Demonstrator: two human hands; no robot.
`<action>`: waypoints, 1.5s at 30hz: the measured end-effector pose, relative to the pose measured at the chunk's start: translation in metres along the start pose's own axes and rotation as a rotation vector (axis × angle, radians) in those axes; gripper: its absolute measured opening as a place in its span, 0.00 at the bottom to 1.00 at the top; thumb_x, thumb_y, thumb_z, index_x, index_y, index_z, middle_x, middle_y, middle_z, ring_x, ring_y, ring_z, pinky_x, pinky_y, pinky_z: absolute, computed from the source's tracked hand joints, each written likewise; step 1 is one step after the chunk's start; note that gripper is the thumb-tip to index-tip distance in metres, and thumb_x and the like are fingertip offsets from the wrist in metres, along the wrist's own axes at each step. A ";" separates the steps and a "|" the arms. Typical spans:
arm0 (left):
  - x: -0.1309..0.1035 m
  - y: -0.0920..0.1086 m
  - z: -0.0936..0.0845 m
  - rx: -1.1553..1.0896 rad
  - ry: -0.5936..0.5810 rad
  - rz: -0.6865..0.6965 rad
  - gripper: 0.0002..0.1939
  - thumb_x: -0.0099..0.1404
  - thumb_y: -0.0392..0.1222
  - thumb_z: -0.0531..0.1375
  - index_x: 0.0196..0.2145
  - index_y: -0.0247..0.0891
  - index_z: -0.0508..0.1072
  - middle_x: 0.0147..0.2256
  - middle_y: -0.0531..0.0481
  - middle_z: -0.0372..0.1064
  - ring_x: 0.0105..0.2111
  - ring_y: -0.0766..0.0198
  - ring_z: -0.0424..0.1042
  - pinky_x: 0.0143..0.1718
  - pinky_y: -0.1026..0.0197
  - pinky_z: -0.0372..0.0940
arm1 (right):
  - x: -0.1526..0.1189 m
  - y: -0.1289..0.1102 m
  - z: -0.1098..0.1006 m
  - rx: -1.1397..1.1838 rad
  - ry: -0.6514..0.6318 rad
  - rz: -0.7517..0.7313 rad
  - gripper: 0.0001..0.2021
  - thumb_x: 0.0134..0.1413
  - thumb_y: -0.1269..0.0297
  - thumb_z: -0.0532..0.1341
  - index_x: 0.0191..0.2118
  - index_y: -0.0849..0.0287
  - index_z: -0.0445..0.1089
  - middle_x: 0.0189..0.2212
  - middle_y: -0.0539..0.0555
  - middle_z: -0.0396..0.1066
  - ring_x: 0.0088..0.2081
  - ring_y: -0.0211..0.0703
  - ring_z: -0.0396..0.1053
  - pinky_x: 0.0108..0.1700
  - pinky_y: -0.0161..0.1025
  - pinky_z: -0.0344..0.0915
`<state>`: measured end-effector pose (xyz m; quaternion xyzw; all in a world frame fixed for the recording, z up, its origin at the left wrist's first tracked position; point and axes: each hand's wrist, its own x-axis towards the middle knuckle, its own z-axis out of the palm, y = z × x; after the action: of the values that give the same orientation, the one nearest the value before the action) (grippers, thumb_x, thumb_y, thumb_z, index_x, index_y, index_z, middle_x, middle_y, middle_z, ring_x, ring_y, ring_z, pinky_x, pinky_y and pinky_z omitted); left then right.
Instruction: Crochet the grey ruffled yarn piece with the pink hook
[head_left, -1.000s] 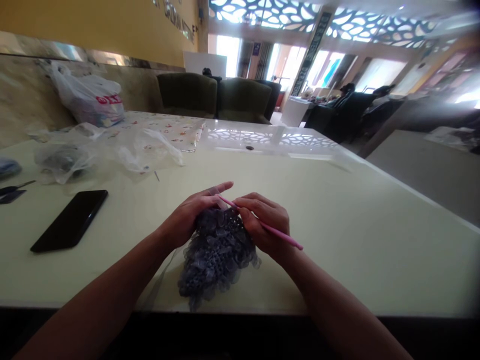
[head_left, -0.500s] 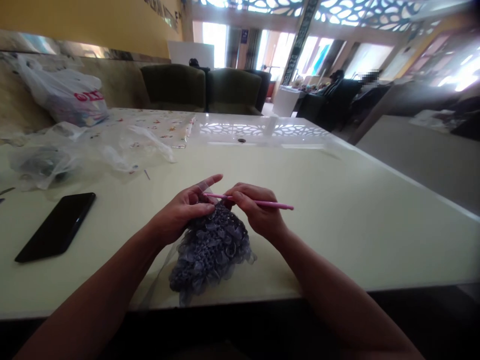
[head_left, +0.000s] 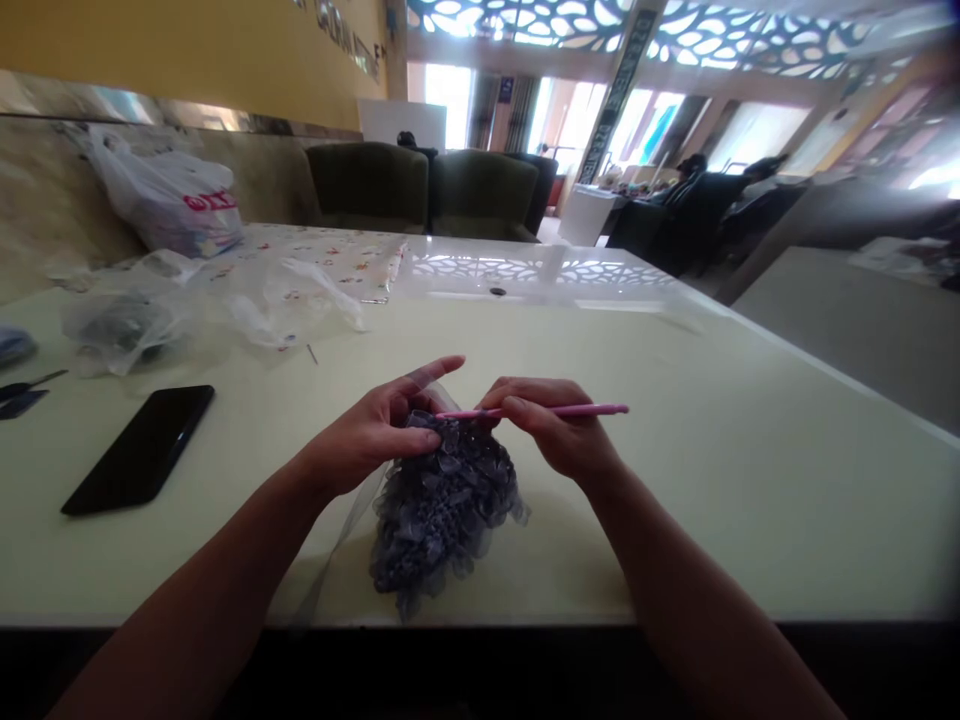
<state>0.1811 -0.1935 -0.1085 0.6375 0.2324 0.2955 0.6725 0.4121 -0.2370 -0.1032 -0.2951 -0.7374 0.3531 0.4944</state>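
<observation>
A ruffled grey-blue crochet piece (head_left: pixel 442 510) hangs from my hands, its lower end near the table's front edge. My left hand (head_left: pixel 382 420) pinches its upper left corner between thumb and fingers, with the index finger stretched out. A sheer grey ribbon (head_left: pixel 341 545) passes over that finger and trails down beside the piece to the table edge. In my right hand (head_left: pixel 555 420) is a pink crochet hook (head_left: pixel 585 410), held like a pen and pointing left. Its tip lies at the top edge of the piece, close to my left fingers; the exact loop is too small to make out.
A black phone (head_left: pixel 142 450) lies on the pale table (head_left: pixel 712 450) at left, with scissors (head_left: pixel 30 385) beyond it. Crumpled clear plastic bags (head_left: pixel 135 320) and a full white carrier bag (head_left: pixel 172 200) stand farther back. Green armchairs (head_left: pixel 367 190) face the far edge.
The view has shifted, so the whole scene sits farther right and the scissors show at left. The hook has turned nearer to level, and its tip has moved to the top edge of the piece.
</observation>
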 end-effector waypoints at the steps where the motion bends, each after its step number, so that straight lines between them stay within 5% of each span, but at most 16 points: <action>1: 0.000 0.000 0.000 0.009 -0.006 0.003 0.38 0.58 0.35 0.67 0.63 0.52 0.62 0.38 0.53 0.69 0.41 0.63 0.68 0.43 0.63 0.61 | 0.000 0.000 -0.001 0.007 -0.016 0.004 0.12 0.64 0.70 0.56 0.34 0.63 0.76 0.30 0.53 0.74 0.33 0.39 0.72 0.37 0.37 0.68; 11: 0.000 0.004 0.004 0.176 0.043 0.014 0.38 0.58 0.35 0.64 0.65 0.47 0.61 0.38 0.51 0.70 0.40 0.61 0.69 0.44 0.60 0.62 | 0.001 -0.002 -0.007 -0.073 -0.123 -0.026 0.12 0.65 0.69 0.55 0.36 0.65 0.75 0.32 0.56 0.74 0.33 0.40 0.72 0.36 0.38 0.68; 21: 0.001 -0.001 0.021 0.618 0.379 0.147 0.38 0.58 0.32 0.61 0.65 0.48 0.61 0.32 0.55 0.67 0.34 0.63 0.67 0.42 0.61 0.61 | -0.002 0.001 0.007 -0.742 -0.190 -0.222 0.11 0.66 0.68 0.52 0.36 0.61 0.71 0.32 0.54 0.71 0.29 0.36 0.65 0.32 0.35 0.60; 25: 0.004 -0.008 0.030 0.525 0.457 0.159 0.37 0.59 0.33 0.61 0.65 0.45 0.61 0.33 0.54 0.70 0.37 0.63 0.69 0.48 0.60 0.61 | -0.002 0.013 0.031 -1.144 -0.013 -0.345 0.15 0.64 0.71 0.52 0.25 0.60 0.64 0.22 0.50 0.63 0.23 0.37 0.56 0.30 0.38 0.55; 28: 0.006 -0.012 0.036 0.234 0.488 0.087 0.39 0.58 0.36 0.65 0.65 0.43 0.60 0.35 0.53 0.71 0.39 0.63 0.70 0.48 0.61 0.62 | -0.005 0.020 0.045 -1.281 0.179 -0.393 0.16 0.63 0.75 0.53 0.23 0.58 0.62 0.21 0.50 0.61 0.23 0.38 0.54 0.30 0.39 0.55; 33: 0.008 -0.013 0.031 -0.387 0.261 -0.092 0.40 0.53 0.31 0.67 0.63 0.41 0.63 0.33 0.54 0.73 0.33 0.68 0.72 0.42 0.65 0.65 | -0.011 0.023 0.043 -1.224 0.239 -0.526 0.10 0.62 0.73 0.57 0.28 0.57 0.64 0.24 0.51 0.65 0.26 0.39 0.61 0.36 0.39 0.65; 37: 0.007 -0.011 0.020 -0.564 0.022 -0.183 0.39 0.52 0.29 0.67 0.62 0.39 0.66 0.34 0.50 0.76 0.32 0.66 0.74 0.40 0.65 0.66 | -0.010 0.020 0.032 -0.984 0.175 -0.650 0.05 0.62 0.70 0.60 0.33 0.56 0.67 0.28 0.51 0.71 0.31 0.39 0.69 0.39 0.38 0.70; 45: 0.006 -0.005 0.006 -0.517 0.046 -0.099 0.41 0.53 0.28 0.64 0.64 0.41 0.61 0.36 0.48 0.78 0.34 0.62 0.76 0.41 0.60 0.68 | -0.006 0.007 0.019 -0.725 0.110 -0.469 0.04 0.60 0.71 0.60 0.37 0.58 0.72 0.33 0.55 0.75 0.31 0.39 0.72 0.34 0.36 0.69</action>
<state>0.1900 -0.1933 -0.1126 0.4255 0.1953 0.3261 0.8212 0.3966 -0.2416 -0.1173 -0.2924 -0.8334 -0.0669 0.4642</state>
